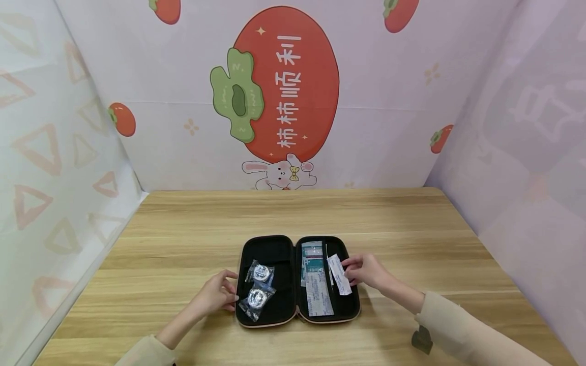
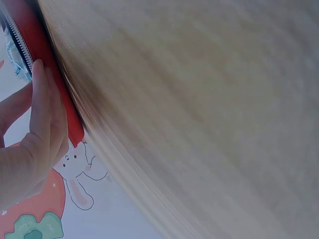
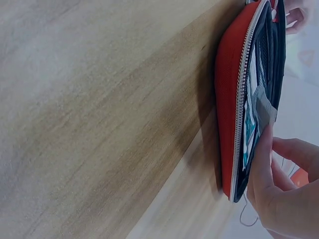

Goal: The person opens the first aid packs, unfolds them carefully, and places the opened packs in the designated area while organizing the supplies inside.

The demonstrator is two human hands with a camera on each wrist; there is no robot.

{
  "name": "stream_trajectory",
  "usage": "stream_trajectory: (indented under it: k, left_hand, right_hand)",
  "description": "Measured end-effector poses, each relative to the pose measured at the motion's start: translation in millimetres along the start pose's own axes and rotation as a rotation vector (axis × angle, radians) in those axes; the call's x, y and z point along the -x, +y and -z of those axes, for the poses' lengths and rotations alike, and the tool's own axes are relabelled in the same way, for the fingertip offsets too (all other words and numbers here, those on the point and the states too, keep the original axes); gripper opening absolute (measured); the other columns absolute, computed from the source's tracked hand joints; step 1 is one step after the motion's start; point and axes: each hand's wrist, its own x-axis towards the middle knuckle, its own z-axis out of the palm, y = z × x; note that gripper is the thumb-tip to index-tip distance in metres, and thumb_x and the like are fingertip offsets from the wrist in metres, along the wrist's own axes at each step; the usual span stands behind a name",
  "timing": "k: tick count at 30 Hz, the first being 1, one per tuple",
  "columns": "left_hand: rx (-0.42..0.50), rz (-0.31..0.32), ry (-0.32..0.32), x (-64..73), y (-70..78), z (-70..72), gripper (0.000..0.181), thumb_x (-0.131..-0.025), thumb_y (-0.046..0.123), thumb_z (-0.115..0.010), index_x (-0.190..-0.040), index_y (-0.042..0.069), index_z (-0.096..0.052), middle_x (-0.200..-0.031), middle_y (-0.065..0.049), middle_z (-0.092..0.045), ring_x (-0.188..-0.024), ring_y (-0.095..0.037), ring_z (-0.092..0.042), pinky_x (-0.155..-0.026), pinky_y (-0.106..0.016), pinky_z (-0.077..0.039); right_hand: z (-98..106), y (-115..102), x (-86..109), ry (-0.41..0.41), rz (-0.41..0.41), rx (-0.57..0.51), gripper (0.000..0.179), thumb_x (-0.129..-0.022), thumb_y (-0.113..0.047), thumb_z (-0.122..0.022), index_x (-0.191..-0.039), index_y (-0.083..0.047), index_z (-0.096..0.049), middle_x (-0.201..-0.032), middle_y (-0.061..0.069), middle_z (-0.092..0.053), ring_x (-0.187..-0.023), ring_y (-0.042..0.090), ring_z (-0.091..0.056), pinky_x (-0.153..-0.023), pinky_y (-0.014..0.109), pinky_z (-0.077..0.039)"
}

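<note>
A zip case, black inside and red outside, lies unfolded on the table. My left hand touches its left edge, the fairly straight fingers resting along the red side and zip. Two clear-wrapped round white items lie in the left half. With thumb and fingers, my right hand pinches a slim white packet with blue print, above the right half. Beside it, green-and-white packets and a white printed packet are tucked in the right half. The right wrist view shows the pinched packet at the fingertips.
The wooden table extends around the case on all sides. Behind it hangs a printed cloth with a large red fruit and a rabbit. Patterned cloth walls stand at left and right.
</note>
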Motion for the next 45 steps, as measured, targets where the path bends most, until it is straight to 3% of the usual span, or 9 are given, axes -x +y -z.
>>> stream_trajectory:
  k: [12, 25, 35, 45]
  left_hand:
    - [-0.004, 0.007, 0.009, -0.6, -1.8, -1.1, 0.047, -0.069, -0.019, -0.055, -0.112, -0.014, -0.038, -0.077, -0.012, -0.047, -0.057, -0.016, -0.054, -0.051, -0.033, -0.055]
    - [-0.019, 0.014, 0.021, -1.9, -0.3, -1.8, 0.046, -0.069, -0.019, -0.055, -0.112, -0.013, -0.039, -0.077, -0.012, -0.047, -0.057, -0.017, -0.054, -0.051, -0.034, -0.055]
    - [-0.03, 0.007, 0.021, -0.9, 0.5, -1.6, 0.046, -0.07, -0.019, -0.056, -0.112, -0.014, -0.039, -0.076, -0.012, -0.047, -0.056, -0.017, -0.054, -0.05, -0.034, -0.054]
    - [-0.024, 0.013, 0.02, -1.5, -0.5, -1.7, 0.045, -0.07, -0.02, -0.055, -0.112, -0.014, -0.039, -0.076, -0.012, -0.047, -0.056, -0.016, -0.054, -0.05, -0.034, -0.054]
  right_hand:
    - [-7.1, 0.3, 1.9, -0.017, -0.08, -0.034, 0.032, -0.072, 0.012, -0.051, -0.102, 0.023, -0.048, -0.07, 0.008, -0.059, -0.06, 0.013, -0.058, -0.058, 0.032, -0.056]
    - [-6.0, 0.9, 1.1, -0.046, -0.093, -0.04, 0.032, -0.073, 0.012, -0.05, -0.102, 0.025, -0.046, -0.071, 0.008, -0.059, -0.061, 0.013, -0.058, -0.06, 0.032, -0.056]
    - [-3.0, 3.3, -0.5, -0.131, -0.096, -0.053, 0.033, -0.075, 0.012, -0.05, -0.105, 0.026, -0.044, -0.072, 0.009, -0.06, -0.058, 0.013, -0.058, -0.061, 0.033, -0.056]
    - [-3.8, 4.2, -2.0, -0.141, -0.098, -0.046, 0.033, -0.075, 0.012, -0.05, -0.104, 0.026, -0.043, -0.07, 0.007, -0.059, -0.058, 0.013, -0.058, -0.061, 0.033, -0.056]
